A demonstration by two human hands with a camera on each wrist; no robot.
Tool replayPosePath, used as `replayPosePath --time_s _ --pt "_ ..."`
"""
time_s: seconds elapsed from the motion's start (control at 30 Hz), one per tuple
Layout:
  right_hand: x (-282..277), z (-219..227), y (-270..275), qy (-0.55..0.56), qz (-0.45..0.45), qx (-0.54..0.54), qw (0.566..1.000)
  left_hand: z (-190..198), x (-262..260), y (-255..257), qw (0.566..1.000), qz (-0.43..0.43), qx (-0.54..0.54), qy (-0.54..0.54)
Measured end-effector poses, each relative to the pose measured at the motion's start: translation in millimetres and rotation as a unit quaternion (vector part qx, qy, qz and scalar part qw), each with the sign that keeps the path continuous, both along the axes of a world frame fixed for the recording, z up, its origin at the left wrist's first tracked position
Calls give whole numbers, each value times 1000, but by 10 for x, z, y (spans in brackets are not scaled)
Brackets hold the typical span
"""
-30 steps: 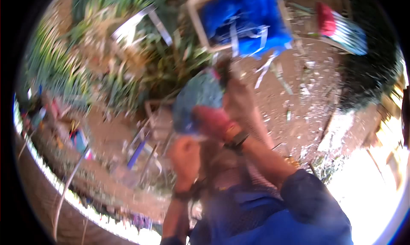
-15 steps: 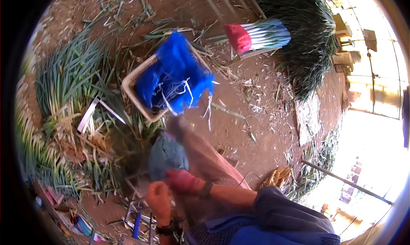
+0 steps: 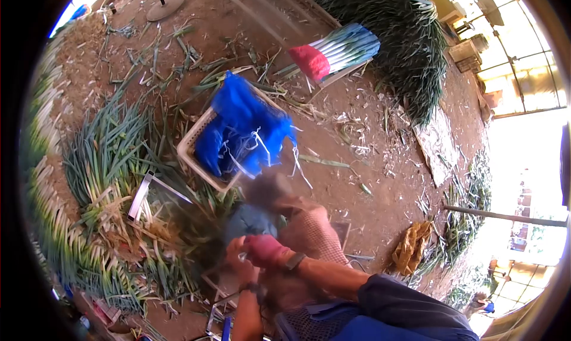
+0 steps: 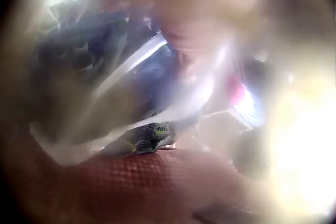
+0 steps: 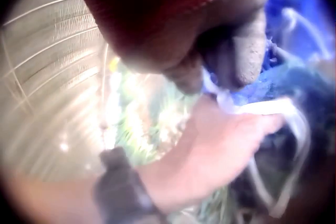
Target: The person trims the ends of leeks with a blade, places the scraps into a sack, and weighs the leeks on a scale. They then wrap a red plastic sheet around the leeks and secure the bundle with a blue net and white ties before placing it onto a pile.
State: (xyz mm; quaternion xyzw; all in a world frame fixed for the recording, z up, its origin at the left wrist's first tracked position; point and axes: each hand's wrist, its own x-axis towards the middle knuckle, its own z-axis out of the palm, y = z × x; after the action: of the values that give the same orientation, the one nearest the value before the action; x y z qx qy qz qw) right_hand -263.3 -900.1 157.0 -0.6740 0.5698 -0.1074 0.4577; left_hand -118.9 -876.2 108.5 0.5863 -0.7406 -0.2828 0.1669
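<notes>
My bare left hand (image 3: pixel 241 269), with a dark band at its wrist, meets my red-gloved right hand (image 3: pixel 266 250) low in the head view. Between them, in the right wrist view, runs a white tie strip (image 5: pixel 270 107). Fingers of both hands pinch it, and it loops out past the left hand. Just beyond the hands sits a blurred bundle in blue-green netting (image 3: pixel 251 221), beside a knee in pink checked cloth (image 3: pixel 312 231). Up close in the left wrist view, the strip crosses the dark blue netting (image 4: pixel 152 74); much of the bundle is hidden there.
A beige crate (image 3: pixel 193 136) holds blue net bags (image 3: pixel 247 112) and white strips. Leeks or long green onions (image 3: pixel 113 156) lie heaped at left, with a metal frame (image 3: pixel 143 195) on them. A finished-looking netted bundle (image 3: pixel 339 49) lies ahead, beside a dark green pile (image 3: pixel 410 49).
The head view has swung, showing more floor ahead. My left hand, earlier a little apart from the gloved right hand, is now against it. The netted bundle stays by the knee.
</notes>
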Motion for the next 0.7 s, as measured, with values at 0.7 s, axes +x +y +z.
replayPosePath --time_s 0.7 --pt "-3857 -338 -553 -74 -39 220 972 2548 -2154 -1194 927 267 262 22"
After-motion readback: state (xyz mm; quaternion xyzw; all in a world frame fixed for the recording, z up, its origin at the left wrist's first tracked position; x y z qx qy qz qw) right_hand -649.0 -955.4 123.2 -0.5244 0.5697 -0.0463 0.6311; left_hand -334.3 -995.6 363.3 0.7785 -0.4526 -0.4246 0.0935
